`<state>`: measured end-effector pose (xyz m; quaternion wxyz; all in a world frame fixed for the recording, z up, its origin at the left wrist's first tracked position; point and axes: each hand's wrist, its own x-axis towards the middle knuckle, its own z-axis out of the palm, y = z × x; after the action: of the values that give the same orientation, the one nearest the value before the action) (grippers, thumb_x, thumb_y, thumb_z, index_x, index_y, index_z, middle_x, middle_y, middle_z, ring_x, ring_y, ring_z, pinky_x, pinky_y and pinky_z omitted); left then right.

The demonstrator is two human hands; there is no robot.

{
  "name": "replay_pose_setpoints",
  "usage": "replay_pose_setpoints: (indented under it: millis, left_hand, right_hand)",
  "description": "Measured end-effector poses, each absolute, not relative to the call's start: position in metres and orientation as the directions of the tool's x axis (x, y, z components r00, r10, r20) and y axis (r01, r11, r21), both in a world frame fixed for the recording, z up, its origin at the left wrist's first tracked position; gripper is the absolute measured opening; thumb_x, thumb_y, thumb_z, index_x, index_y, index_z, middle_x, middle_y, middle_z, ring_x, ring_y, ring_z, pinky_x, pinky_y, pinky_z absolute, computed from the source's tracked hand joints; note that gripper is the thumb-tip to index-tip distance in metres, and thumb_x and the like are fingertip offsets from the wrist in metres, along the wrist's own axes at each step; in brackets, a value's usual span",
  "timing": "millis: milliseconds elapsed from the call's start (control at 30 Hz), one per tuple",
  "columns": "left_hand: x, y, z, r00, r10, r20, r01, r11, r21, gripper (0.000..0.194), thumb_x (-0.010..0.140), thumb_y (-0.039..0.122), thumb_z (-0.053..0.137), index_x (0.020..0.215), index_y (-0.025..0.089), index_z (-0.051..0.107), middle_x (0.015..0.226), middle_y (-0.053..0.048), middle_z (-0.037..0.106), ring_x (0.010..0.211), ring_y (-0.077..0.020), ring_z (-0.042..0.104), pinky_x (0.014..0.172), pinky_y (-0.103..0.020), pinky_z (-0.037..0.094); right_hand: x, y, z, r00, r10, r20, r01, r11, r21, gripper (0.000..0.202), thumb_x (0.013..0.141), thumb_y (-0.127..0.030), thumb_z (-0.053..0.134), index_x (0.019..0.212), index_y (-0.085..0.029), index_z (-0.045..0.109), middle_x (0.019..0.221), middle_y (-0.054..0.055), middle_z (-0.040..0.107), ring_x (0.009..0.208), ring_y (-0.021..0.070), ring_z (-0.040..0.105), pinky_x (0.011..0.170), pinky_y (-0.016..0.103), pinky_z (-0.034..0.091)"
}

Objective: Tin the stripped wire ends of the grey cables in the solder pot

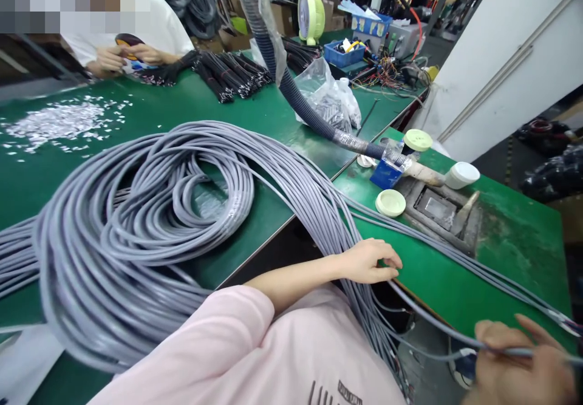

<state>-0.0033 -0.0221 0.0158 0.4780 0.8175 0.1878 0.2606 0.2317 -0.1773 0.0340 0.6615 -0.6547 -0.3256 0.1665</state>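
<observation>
A long grey cable (pixel 437 320) runs between my two hands in front of my body. My left hand (pixel 368 261) is curled loosely around its upper stretch, palm down beside the thick bundle of grey cables (pixel 319 211). At the lower right, my right hand (pixel 523 356) grips the same cable; motion blurs its fingers somewhat. The bundle drops over the table edge by my lap, where the stripped wire ends (pixel 396 362) hang. A big coil of grey cable (pixel 113 211) lies on the green table to my left.
A soldering pot (pixel 439 207) sits on the right table among round tubs (pixel 390 203), under a ribbed extraction hose (pixel 300 101). More grey cables (pixel 455 250) cross that table. Black wire bundles (pixel 232 74) and white scraps (pixel 59 119) lie farther back. A co-worker's hands (pixel 132 56) work opposite.
</observation>
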Motion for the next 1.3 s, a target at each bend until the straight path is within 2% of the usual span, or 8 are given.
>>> replay_pose_setpoints:
  millis: [67,167,300,633,900,1033,1200,1300]
  left_hand:
    - [0.001,-0.025,0.021,0.779,0.587,0.223,-0.046,-0.300,0.953,0.031,0.085,0.036,0.063,0.107,0.014,0.067,0.089,-0.006,0.068,0.084,-0.0140,0.062,0.082,-0.026,0.047]
    - [0.006,-0.028,0.032,0.791,0.594,0.143,-0.189,0.014,0.982,0.047,0.082,0.043,0.066,0.117,0.013,0.065,0.079,-0.004,0.064,0.071,-0.0108,0.057,0.070,-0.024,0.046]
    - [0.004,-0.029,0.045,0.823,0.565,0.053,-0.279,0.320,0.905,0.053,0.075,0.051,0.072,0.110,0.012,0.068,0.066,0.000,0.059,0.059,-0.0076,0.052,0.060,-0.021,0.043]
    - [-0.008,-0.028,0.052,0.762,0.641,-0.092,-0.320,0.497,0.806,0.051,0.065,0.057,0.078,0.083,0.009,0.072,0.053,0.001,0.058,0.049,-0.0059,0.050,0.058,-0.021,0.040]
    - [0.004,-0.037,0.036,0.792,0.583,-0.180,-0.218,0.547,0.808,0.056,0.060,0.058,0.079,0.089,0.010,0.074,0.060,0.001,0.063,0.054,-0.0064,0.052,0.060,-0.022,0.040]
    - [0.008,-0.035,0.032,0.722,0.668,-0.181,-0.268,0.511,0.817,0.056,0.063,0.057,0.078,0.093,0.010,0.073,0.060,0.001,0.061,0.054,-0.0059,0.052,0.060,-0.021,0.041]
    - [0.017,-0.039,0.033,0.704,0.685,-0.187,-0.248,0.484,0.839,0.052,0.060,0.055,0.081,0.080,0.008,0.071,0.062,0.000,0.060,0.053,-0.0048,0.050,0.056,-0.020,0.040]
    - [0.016,-0.041,0.034,0.700,0.691,-0.179,-0.273,0.491,0.827,0.049,0.062,0.050,0.081,0.084,0.008,0.069,0.065,0.000,0.061,0.056,-0.0050,0.052,0.056,-0.019,0.041]
  right_hand:
    - [0.210,-0.183,0.036,0.647,0.746,0.159,0.242,-0.004,-0.970,0.022,0.084,-0.036,0.055,0.093,-0.018,0.063,0.057,0.001,0.053,0.052,0.0199,0.052,0.052,0.034,0.043]
    - [0.184,-0.186,0.033,0.319,0.946,-0.064,0.358,-0.183,-0.915,0.032,0.090,-0.040,0.053,0.103,-0.014,0.067,0.053,0.000,0.054,0.051,0.0169,0.053,0.048,0.027,0.040]
    - [0.168,-0.185,0.029,0.011,0.976,-0.218,0.516,-0.192,-0.835,0.042,0.095,-0.046,0.043,0.112,-0.014,0.065,0.049,-0.003,0.050,0.045,0.0141,0.050,0.048,0.024,0.042]
    - [0.152,-0.190,0.053,-0.268,0.928,-0.257,0.521,-0.085,-0.850,0.042,0.096,-0.045,0.037,0.111,-0.022,0.070,0.058,0.001,0.065,0.055,0.0157,0.060,0.059,0.024,0.049]
    - [0.164,-0.175,0.024,0.140,0.984,-0.108,0.485,-0.163,-0.859,0.039,0.092,-0.047,0.049,0.108,-0.016,0.067,0.051,-0.002,0.052,0.047,0.0139,0.051,0.050,0.022,0.046]
    - [0.164,-0.166,0.034,0.122,0.984,-0.129,0.487,-0.172,-0.856,0.037,0.092,-0.046,0.049,0.107,-0.016,0.065,0.052,-0.003,0.052,0.049,0.0136,0.051,0.050,0.022,0.044]
    - [0.151,-0.142,0.054,0.140,0.990,-0.019,0.595,-0.099,-0.798,0.032,0.093,-0.044,0.048,0.077,-0.020,0.060,0.055,-0.003,0.052,0.050,0.0112,0.048,0.054,0.023,0.039]
    - [0.145,-0.134,0.058,0.151,0.988,0.022,0.595,-0.073,-0.800,0.035,0.096,-0.042,0.043,0.073,-0.020,0.057,0.052,-0.004,0.048,0.049,0.0107,0.045,0.053,0.024,0.036]
